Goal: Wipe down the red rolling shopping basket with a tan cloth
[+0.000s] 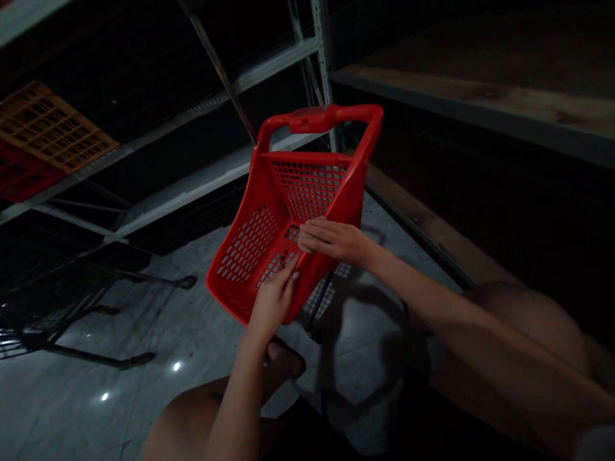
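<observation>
A red plastic shopping cart [257, 240] with a grid-like perforated body and a looped handle stands tilted in front of me. My left hand [276, 294] is at its near side rim, fingers closed over the edge. Just above it, my right hand [336, 242] lies across the same rim with its fingers pressed together and bent over the inside. A small pale patch shows at those fingertips, too dim to name. The part of the basket that I see inside holds nothing.
Metal shelving [278, 64] runs behind the cart, with an orange crate [57, 128] and a red crate [26, 169] at left. A dark wheeled cart frame [86, 355] stands at lower left. Wooden shelf boards [480, 96] are at right. My bent legs flank the grey floor [192, 397].
</observation>
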